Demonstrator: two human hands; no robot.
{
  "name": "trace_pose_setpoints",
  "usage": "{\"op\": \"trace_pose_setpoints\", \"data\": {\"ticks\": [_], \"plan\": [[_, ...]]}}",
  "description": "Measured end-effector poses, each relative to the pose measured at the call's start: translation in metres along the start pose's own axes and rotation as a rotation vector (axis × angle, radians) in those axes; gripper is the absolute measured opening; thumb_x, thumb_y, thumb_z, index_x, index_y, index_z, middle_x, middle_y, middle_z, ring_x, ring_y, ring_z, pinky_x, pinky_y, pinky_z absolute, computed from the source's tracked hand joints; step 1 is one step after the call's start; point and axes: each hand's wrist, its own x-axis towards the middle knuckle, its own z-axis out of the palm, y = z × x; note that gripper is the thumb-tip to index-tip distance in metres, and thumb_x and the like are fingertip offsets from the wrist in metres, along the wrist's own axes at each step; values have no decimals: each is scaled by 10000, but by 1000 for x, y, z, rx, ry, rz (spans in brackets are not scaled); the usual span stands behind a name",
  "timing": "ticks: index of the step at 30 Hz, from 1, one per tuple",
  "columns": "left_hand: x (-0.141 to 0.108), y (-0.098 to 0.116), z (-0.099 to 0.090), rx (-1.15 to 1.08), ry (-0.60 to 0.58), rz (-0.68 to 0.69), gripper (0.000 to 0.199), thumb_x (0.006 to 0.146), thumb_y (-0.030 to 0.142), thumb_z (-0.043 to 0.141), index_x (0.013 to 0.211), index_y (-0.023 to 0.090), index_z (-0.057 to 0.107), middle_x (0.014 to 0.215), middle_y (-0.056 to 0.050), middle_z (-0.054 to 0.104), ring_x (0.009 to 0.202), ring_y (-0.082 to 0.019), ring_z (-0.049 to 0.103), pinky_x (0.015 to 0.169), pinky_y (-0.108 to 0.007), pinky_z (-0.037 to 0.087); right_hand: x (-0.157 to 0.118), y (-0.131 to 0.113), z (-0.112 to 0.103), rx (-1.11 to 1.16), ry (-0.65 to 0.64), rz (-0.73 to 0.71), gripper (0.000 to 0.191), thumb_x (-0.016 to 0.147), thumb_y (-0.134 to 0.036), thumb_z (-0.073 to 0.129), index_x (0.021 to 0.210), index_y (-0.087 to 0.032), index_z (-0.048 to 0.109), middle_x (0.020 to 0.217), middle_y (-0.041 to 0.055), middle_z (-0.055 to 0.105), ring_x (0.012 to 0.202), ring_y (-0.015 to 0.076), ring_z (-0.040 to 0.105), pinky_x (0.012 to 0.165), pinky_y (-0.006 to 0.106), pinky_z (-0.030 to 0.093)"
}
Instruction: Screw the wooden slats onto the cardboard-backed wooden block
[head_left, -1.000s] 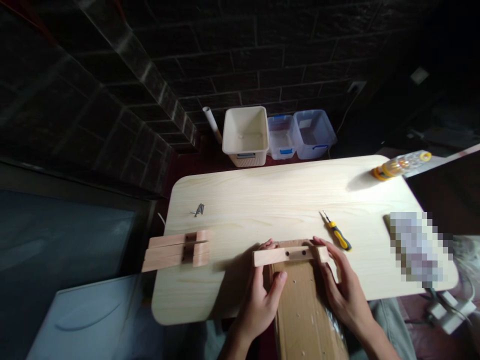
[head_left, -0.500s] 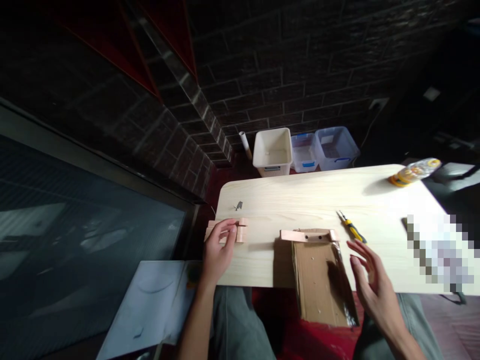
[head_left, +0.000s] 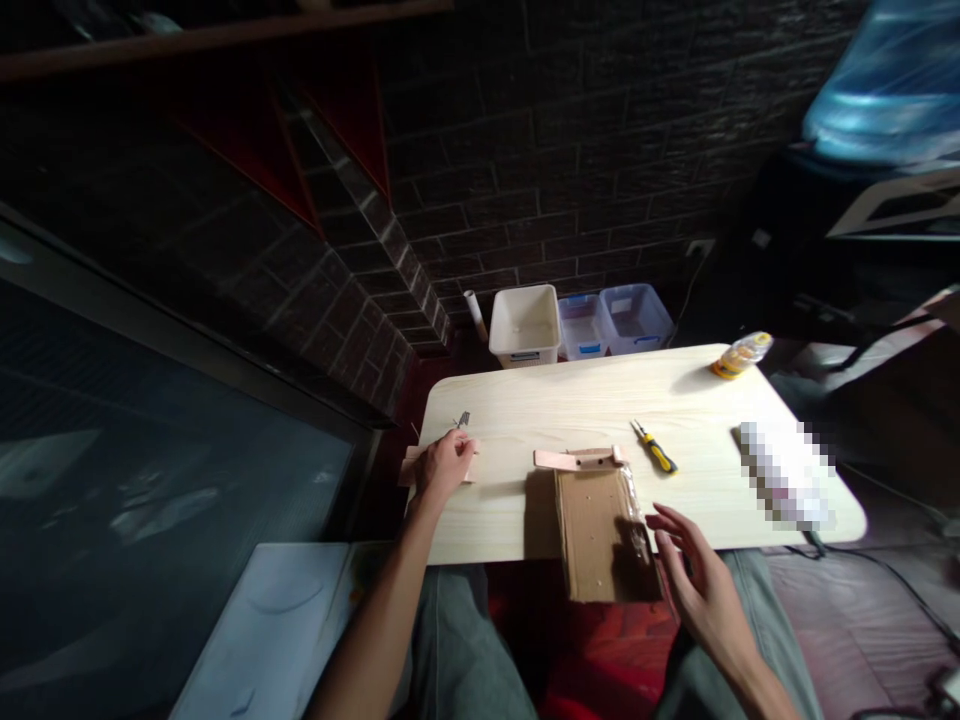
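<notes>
My left hand [head_left: 448,460] is over the light wooden pieces [head_left: 411,468] at the table's left edge, its fingers bent down and hiding part of them; what they hold, if anything, cannot be made out. Just beyond its fingertips lies a small pile of dark screws [head_left: 464,418]. My right hand [head_left: 686,560] hovers by the right side of a cardboard box [head_left: 596,530], fingers apart and nothing in them. Across the box's far end rests a wooden piece [head_left: 576,460] with dark holes. A yellow and black screwdriver [head_left: 655,447] lies right of it.
A clear bottle with an orange base [head_left: 741,355] stands at the table's [head_left: 555,395] far right. A blurred-out item [head_left: 784,475] lies at the right. Behind the table are a cream bin [head_left: 526,325] and two clear boxes [head_left: 634,318]. A white surface [head_left: 277,620] is at lower left.
The view has shifted, so the table looks smaller and further left. My left hand has moved forward over the wooden pieces, nearer the screws. My right hand stays open beside the box.
</notes>
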Motion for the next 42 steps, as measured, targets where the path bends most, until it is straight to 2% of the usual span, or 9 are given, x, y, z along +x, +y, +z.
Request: {"op": "trace_pose_setpoints", "data": {"ticks": [6,10,17,21,24,29,33,39,42], "plan": [[3,-10,2,-247,71,27,251,860,379,601,1001,191,688,985,-78,763,904,-209,707,827,-311,553,-3,11,-9,6,-9,9,417,958,-475,547,1300,-238,578,1169,122,705,1066,271,692,860,382,615],[-4,-7,-16,-341,143,115,338,900,460,560,1049,180,677,1087,-90,740,950,-202,692,865,-310,549,-4,10,-10,6,-10,-5,402,952,-477,557,1268,-232,603,1167,122,710,1080,278,686,892,400,601],[-62,49,-55,-498,276,300,321,944,427,560,1141,192,655,1128,-79,707,1022,-205,668,914,-319,542,-10,-6,-1,-19,-51,-77,377,950,-452,562,1264,-248,609,1202,116,697,1084,277,682,906,392,589],[-127,97,-48,-519,113,462,196,923,342,617,1052,227,710,1081,-63,711,995,-210,668,873,-312,559,-16,-20,10,-30,-127,-169,446,949,-396,578,1376,-279,519,1210,107,674,1071,249,675,945,397,567],[-171,130,-31,-554,-121,538,158,944,292,586,1022,253,717,1028,-58,714,975,-204,665,840,-301,567,-21,-30,15,-42,-179,-269,550,935,-352,602,1459,-310,441,1317,108,600,1124,243,645,985,400,544],[-207,162,-4,-466,-333,592,169,948,234,553,1032,250,699,954,-39,697,873,-174,660,822,-295,564,-22,-39,9,-39,-230,-370,412,922,-323,595,1329,-261,596,1326,113,609,1237,287,577,1043,412,493],[-208,160,7,-442,-304,598,264,923,255,600,1181,260,652,1023,-45,689,890,-169,663,851,-292,570,-11,-40,2,37,-189,-173,323,894,-365,625,1183,-228,669,1165,101,707,1085,283,657,937,385,545],[-195,116,33,-456,106,422,423,884,297,656,1298,245,582,1327,-117,585,1246,-272,555,1043,-430,501,22,-34,8,62,84,52,356,879,-506,629,1037,-195,700,1061,100,745,1010,286,678,883,390,551],[-185,95,49,-514,-7,258,591,858,358,696,1401,241,493,1263,-118,641,1050,-233,651,898,-370,570,36,-33,18,64,113,112,424,875,-573,615,1022,-182,692,1016,107,748,942,284,687,803,376,570]]}}
